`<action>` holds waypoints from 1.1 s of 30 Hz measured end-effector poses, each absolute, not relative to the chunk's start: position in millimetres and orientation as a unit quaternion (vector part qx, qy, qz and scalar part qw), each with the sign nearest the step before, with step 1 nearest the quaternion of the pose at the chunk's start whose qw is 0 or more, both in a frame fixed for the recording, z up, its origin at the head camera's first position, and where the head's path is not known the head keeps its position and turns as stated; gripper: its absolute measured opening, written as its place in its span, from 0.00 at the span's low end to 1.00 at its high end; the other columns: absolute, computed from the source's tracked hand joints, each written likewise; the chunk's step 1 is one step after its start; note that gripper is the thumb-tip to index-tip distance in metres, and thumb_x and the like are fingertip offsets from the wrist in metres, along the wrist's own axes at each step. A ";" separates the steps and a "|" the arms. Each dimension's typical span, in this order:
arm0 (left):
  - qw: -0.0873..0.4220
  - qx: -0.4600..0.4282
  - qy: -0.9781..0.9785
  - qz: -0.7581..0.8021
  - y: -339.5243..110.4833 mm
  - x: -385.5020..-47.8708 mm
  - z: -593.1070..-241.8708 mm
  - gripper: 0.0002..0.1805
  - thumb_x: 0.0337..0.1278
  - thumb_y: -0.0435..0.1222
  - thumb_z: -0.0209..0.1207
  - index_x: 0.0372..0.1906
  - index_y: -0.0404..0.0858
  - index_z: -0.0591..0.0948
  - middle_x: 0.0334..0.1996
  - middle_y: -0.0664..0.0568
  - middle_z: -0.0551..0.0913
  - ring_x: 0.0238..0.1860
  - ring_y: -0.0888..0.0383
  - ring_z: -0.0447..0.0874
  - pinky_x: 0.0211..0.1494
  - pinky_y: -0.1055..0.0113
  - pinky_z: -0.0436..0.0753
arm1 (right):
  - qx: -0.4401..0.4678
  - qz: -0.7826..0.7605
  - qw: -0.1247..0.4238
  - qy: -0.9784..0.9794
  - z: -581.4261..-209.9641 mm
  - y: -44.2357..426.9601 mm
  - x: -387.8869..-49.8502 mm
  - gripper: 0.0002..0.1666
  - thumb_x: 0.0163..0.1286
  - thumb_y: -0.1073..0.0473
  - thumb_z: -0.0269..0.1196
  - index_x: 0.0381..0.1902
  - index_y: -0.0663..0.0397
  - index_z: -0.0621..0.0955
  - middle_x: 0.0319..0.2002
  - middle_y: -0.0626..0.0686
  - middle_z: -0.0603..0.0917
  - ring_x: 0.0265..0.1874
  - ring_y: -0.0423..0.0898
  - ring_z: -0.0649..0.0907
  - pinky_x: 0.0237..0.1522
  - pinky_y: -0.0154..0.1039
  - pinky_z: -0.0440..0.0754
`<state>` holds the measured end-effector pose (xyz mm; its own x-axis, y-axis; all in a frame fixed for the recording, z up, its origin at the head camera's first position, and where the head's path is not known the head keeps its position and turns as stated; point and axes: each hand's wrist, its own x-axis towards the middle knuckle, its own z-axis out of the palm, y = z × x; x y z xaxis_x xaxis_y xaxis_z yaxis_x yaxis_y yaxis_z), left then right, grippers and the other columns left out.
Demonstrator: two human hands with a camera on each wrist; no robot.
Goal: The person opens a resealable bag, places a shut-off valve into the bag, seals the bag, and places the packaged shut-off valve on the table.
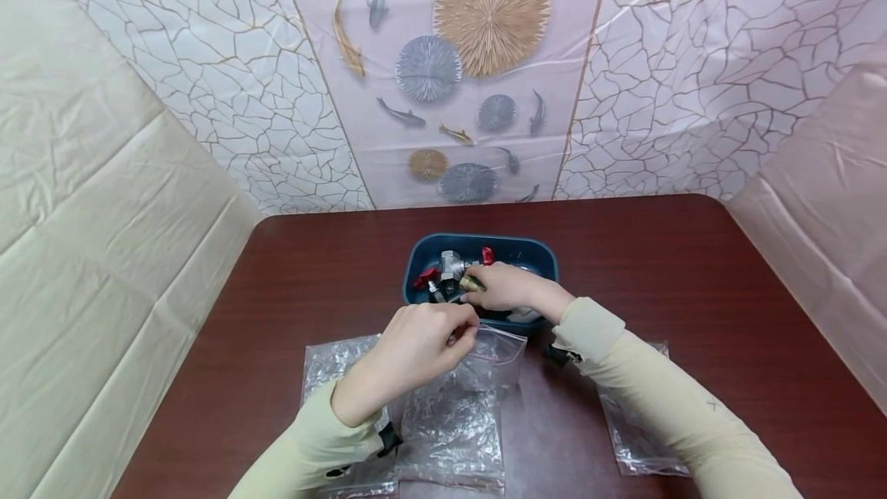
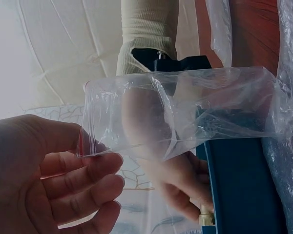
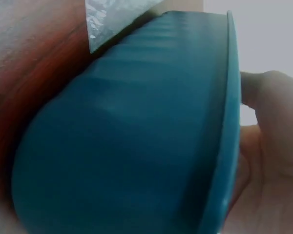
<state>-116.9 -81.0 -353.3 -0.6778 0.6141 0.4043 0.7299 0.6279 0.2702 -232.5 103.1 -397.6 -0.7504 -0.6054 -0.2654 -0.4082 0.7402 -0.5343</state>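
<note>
With thumb and fingertips, my left hand (image 1: 419, 341) pinches the zip edge of a clear zip bag (image 2: 141, 114). Its mouth is raised, while the rest of the bag lies toward the front of the table. My right hand (image 1: 509, 289) reaches over the rim of a blue plastic bin (image 1: 416, 252) and grips a brass fitting (image 1: 473, 283). In the left wrist view, the brass fitting (image 2: 205, 217) shows at the fingertips. Metal valves (image 1: 452, 264) with red handles (image 1: 426, 277) lie in the bin. The right wrist view shows mostly the bin's outer wall (image 3: 127, 122), hiding the fingertips.
A second clear bag (image 1: 333, 356) lies flat under the left forearm. Another bag (image 1: 637, 437) is partly covered by the right sleeve. The dark red table (image 1: 319, 268) meets a patterned curtain (image 1: 312, 98) at its back edge.
</note>
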 end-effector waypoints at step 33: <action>0.070 -0.395 -0.884 -0.240 -55.5 -126.0 -357.1 0.06 0.64 0.34 0.60 0.33 0.47 0.85 0.20 0.66 0.73 0.17 0.70 0.65 0.21 0.75 0.65 | -0.250 -0.305 -0.055 0.917 -310.8 163.5 -181.6 0.15 0.70 0.48 0.67 0.48 0.50 0.85 0.32 0.45 0.85 0.25 0.41 0.80 0.31 0.42 0.77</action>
<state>-126.0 -55.5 -357.1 -0.6789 0.6643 0.3127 0.7313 0.5738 0.3687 -181.6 163.5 -310.8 -0.8687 -0.4252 0.2543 -0.4928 0.6891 -0.5313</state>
